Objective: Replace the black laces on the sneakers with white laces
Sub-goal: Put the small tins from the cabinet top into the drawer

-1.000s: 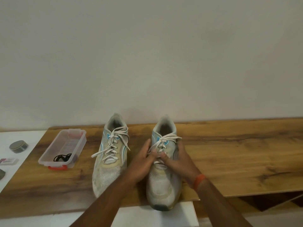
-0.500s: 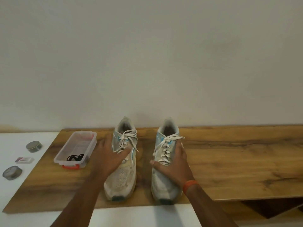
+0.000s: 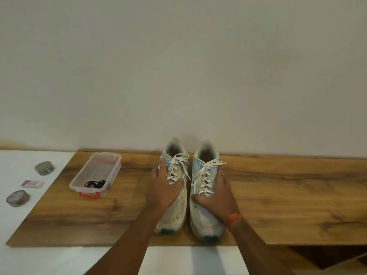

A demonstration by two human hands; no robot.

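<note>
Two pale sneakers with white laces stand side by side on the wooden board (image 3: 278, 205), toes toward me. My left hand (image 3: 162, 187) grips the left sneaker (image 3: 174, 213) over its middle, thumb on the tongue side. My right hand (image 3: 216, 197) grips the right sneaker (image 3: 206, 221) the same way, with an orange band on the wrist. White laces (image 3: 205, 175) are threaded and tied on both. Black laces (image 3: 95, 184) lie coiled in a clear plastic box (image 3: 79, 180) with red clips to the left.
On the white surface at far left lie two round tins (image 3: 44, 168) (image 3: 17, 198) and a small flat pack (image 3: 32, 183). A plain wall rises right behind the board. The board's right half is bare wood; a dark gap opens below its front right edge.
My left hand left the right sneaker and took hold of the left one. Both sneakers now stand closer together, and the view has shifted so that they sit further right.
</note>
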